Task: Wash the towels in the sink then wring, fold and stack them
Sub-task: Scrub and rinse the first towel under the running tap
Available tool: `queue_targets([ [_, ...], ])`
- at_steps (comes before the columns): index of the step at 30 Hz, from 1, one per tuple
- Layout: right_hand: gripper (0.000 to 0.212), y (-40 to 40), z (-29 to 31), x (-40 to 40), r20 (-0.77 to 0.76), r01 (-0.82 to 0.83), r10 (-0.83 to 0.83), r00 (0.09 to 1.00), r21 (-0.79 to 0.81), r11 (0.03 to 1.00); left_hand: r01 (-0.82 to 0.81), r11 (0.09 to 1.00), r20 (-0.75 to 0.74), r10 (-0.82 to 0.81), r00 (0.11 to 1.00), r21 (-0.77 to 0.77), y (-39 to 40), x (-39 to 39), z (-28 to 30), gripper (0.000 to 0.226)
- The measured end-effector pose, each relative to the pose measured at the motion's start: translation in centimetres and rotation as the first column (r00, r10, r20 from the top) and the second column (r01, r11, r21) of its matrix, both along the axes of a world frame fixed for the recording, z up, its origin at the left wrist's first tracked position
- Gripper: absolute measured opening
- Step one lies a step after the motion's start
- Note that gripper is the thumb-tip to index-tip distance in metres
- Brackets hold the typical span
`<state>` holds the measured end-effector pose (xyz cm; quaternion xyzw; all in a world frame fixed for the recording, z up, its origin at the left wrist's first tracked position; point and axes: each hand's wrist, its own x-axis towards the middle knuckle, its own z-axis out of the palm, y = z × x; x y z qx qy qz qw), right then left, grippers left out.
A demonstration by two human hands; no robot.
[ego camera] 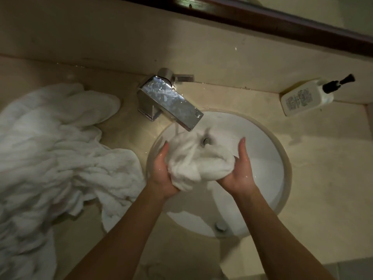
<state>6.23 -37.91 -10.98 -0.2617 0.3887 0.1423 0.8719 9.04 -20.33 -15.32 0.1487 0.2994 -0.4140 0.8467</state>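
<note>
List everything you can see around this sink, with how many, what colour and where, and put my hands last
towel in hands: one, white, bunched up over the sink under the tap
towel heap: count unclear, white, crumpled on the counter left of the sink
sink: one, white, round, set into the counter
tap: one, chrome, behind the sink, water running from it
soap bottle: one, white with a black pump, at the back right of the counter
counter: one, beige
dark wooden frame: one, along the wall at top
left hand: cups the towel's left side
right hand: cups the towel's right side
</note>
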Motion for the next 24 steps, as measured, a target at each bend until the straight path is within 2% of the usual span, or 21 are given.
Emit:
queue_targets([
  [2, 0.070, 0.6, 0.0, 1.3, -0.024, -0.092, 0.092, 0.995, -0.010, 0.996, 0.015, 0.994, -0.011, -0.014, 1.000, 0.106, -0.8, 0.7, 0.4, 0.055],
  [3, 0.066, 0.8, -0.7, 1.6, -0.043, -0.130, 0.129, 0.991, -0.026, 0.991, 0.068, 0.966, 0.030, -0.078, 0.997, 0.249, -1.3, 1.2, 0.3, 0.046],
  [4, 0.064, 1.0, -1.4, 1.7, -0.083, -0.187, 0.180, 0.980, -0.086, 0.979, 0.155, 0.858, 0.049, -0.205, 0.978, 0.490, -1.8, 1.6, -0.3, 0.038],
  [5, 0.063, 1.3, -2.5, 1.4, -0.185, -0.247, 0.212, 0.960, -0.191, 0.950, 0.218, 0.642, 0.018, -0.341, 0.940, 0.735, -2.1, 1.8, -1.0, 0.035],
  [6, 0.059, 1.5, -3.5, 1.1, -0.321, -0.318, 0.209, 0.924, -0.338, 0.886, 0.235, 0.443, -0.019, -0.439, 0.898, 0.866, -2.3, 1.9, -1.4, 0.035],
  [7, 0.048, 1.8, -4.4, 0.6, -0.428, -0.392, 0.197, 0.882, -0.435, 0.811, 0.222, 0.331, -0.031, -0.496, 0.868, 0.917, -2.4, 1.9, -1.4, 0.036],
  [8, 0.033, 2.1, -4.8, 0.1, -0.485, -0.445, 0.207, 0.850, -0.450, 0.774, 0.195, 0.295, -0.020, -0.506, 0.862, 0.935, -2.6, 2.0, -1.4, 0.036],
  [9, 0.019, 2.5, -4.8, -0.1, -0.512, -0.479, 0.233, 0.827, -0.425, 0.768, 0.188, 0.320, -0.003, -0.499, 0.867, 0.929, -2.7, 2.1, -1.4, 0.035],
  [10, 0.009, 2.8, -4.7, 0.0, -0.526, -0.490, 0.242, 0.815, -0.404, 0.772, 0.186, 0.426, 0.017, -0.430, 0.903, 0.885, -2.8, 2.4, -1.6, 0.033],
  [11, 0.010, 2.9, -4.7, 0.4, -0.515, -0.465, 0.216, 0.830, -0.423, 0.778, 0.168, 0.612, 0.035, -0.306, 0.952, 0.773, -2.6, 2.9, -1.9, 0.031],
  [12, 0.015, 2.8, -4.6, 1.0, -0.460, -0.390, 0.154, 0.874, -0.478, 0.787, 0.136, 0.800, 0.048, -0.201, 0.978, 0.584, -2.6, 3.2, -1.3, 0.030],
  [13, 0.018, 2.6, -4.6, 1.9, -0.367, -0.272, 0.070, 0.928, -0.536, 0.799, 0.048, 0.923, 0.092, -0.090, 0.992, 0.381, -2.6, 3.2, -0.8, 0.031],
  [14, 0.021, 2.4, -4.1, 2.7, -0.246, -0.140, -0.001, 0.969, -0.557, 0.819, -0.087, 0.978, 0.114, 0.066, 0.991, 0.189, -2.7, 3.0, -0.9, 0.036],
  [15, 0.021, 2.2, -3.5, 3.2, -0.137, -0.033, -0.047, 0.989, -0.530, 0.847, -0.187, 0.981, 0.024, 0.187, 0.982, 0.039, -2.7, 2.8, -0.6, 0.044],
  [16, 0.021, 2.0, -2.6, 3.3, -0.036, 0.047, -0.072, 0.997, -0.456, 0.889, -0.241, 0.970, -0.023, 0.242, 0.970, 0.042, -2.4, 2.6, -0.2, 0.047],
  [17, 0.022, 1.7, -1.9, 3.2, 0.034, 0.084, -0.077, 0.996, -0.368, 0.926, -0.284, 0.958, 0.002, 0.284, 0.959, 0.041, -2.2, 2.2, -0.1, 0.046],
  [19, 0.022, 1.3, -0.9, 2.4, 0.055, 0.028, -0.016, 0.998, -0.223, 0.974, -0.273, 0.958, 0.048, 0.270, 0.962, 0.088, -2.0, 1.9, -0.9, 0.046],
  [21, 0.039, 1.6, -0.8, 1.7, -0.064, -0.151, 0.141, 0.988, -0.176, 0.973, -0.161, 0.936, 0.021, 0.163, 0.986, 0.312, -2.2, 2.4, -1.5, 0.059],
  [22, 0.047, 1.9, -1.0, 1.5, -0.151, -0.291, 0.264, 0.953, -0.205, 0.934, -0.052, 0.897, 0.007, 0.054, 0.999, 0.438, -2.5, 2.6, -1.6, 0.063],
  [23, 0.049, 2.4, -1.6, 1.5, -0.250, -0.427, 0.369, 0.895, -0.245, 0.870, 0.066, 0.788, -0.021, -0.068, 0.998, 0.612, -2.9, 2.9, -1.8, 0.061],
  [24, 0.047, 3.1, -2.1, 1.8, -0.346, -0.542, 0.439, 0.829, -0.303, 0.784, 0.183, 0.639, -0.056, -0.214, 0.975, 0.747, -3.3, 2.7, -2.0, 0.057],
])
